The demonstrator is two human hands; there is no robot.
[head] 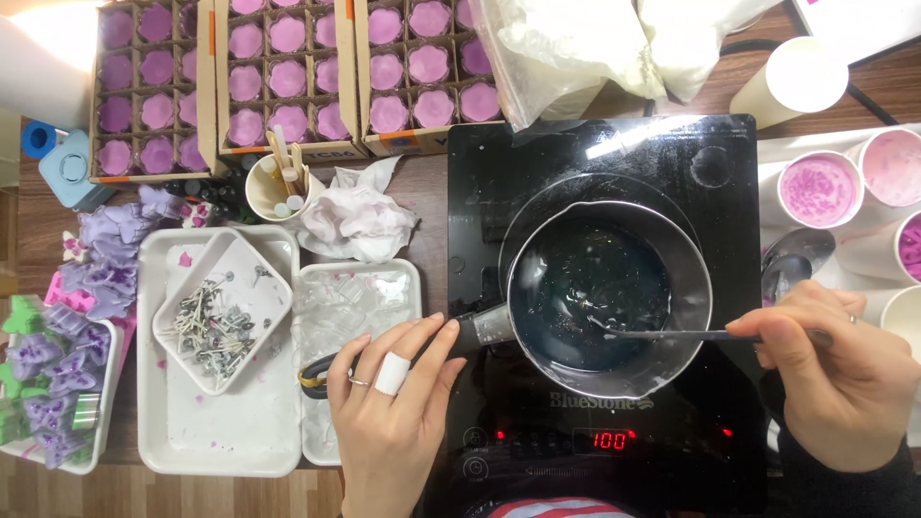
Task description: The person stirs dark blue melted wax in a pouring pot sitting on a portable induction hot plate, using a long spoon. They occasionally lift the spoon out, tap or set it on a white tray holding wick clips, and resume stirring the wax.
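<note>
Black induction cooktop [480, 192] filled centre frame, its lower edge cut off at 6 o'clock; a red digital readout glowed near the front. Cardboard boxes of purple moulded pieces [278, 77] ran along 11 to 12 o'clock, tops cropped by the frame. White plastic bags [576, 48] at 1 o'clock overlapped the cooktop's back edge, contents hard to make out. White trays [221, 432] sat at 8 o'clock; the smaller tilted tray [264, 288] held a heap of metal wick tabs, too small to count. Purple butterfly shapes [106, 259] piled at 9 o'clock, partly cut off at the left edge.

Metal saucepan [537, 288] sat on the cooktop ring just right of centre: shiny rim, dark glossy liquid inside with pale flecks, depth not readable. Its black handle pointed to 8 o'clock and was mostly hidden under the fingers.

Left hand [393, 412], at 7 o'clock, was wrapped around the saucepan handle; white tape on one finger, a thin ring on another. Right hand [844, 374], at 4 o'clock, pinched a slim metal stirrer [662, 334] whose tip lay in the liquid.

Paper cups of pink wax [820, 190] crowded 2 to 3 o'clock, close to the right hand. Crumpled tissue [355, 221] and a cup of sticks [278, 187] sat at 10 o'clock. Little bare tabletop anywhere.
</note>
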